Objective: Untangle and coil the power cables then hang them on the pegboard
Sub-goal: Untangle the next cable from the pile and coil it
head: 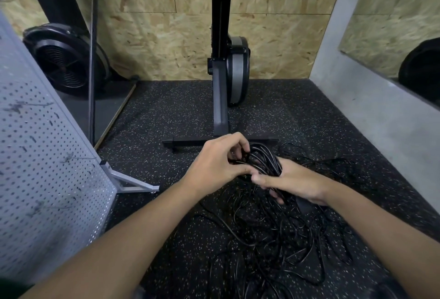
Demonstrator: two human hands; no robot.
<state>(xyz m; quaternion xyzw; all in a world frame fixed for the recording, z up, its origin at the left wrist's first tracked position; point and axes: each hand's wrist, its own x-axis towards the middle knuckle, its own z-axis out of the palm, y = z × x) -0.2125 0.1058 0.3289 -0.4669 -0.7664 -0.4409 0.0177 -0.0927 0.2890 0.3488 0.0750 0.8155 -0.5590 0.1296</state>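
The person's right hand [297, 184] grips a bundle of black power cables [265, 159], its fingers wrapped round the gathered loops and its thumb lying along the near side. The left hand [216, 163] has curled fingers that pinch strands at the top of the same bundle. Both hands are above the middle of the speckled rubber floor [166, 113]. Below them, towards the floor's near edge, lies a loose tangle of cable [273, 241]. A grey pegboard [35, 155] on a metal foot stands at the left edge. An upright rowing machine [223, 72] stands against the chipboard wall [166, 36] at the far edge.
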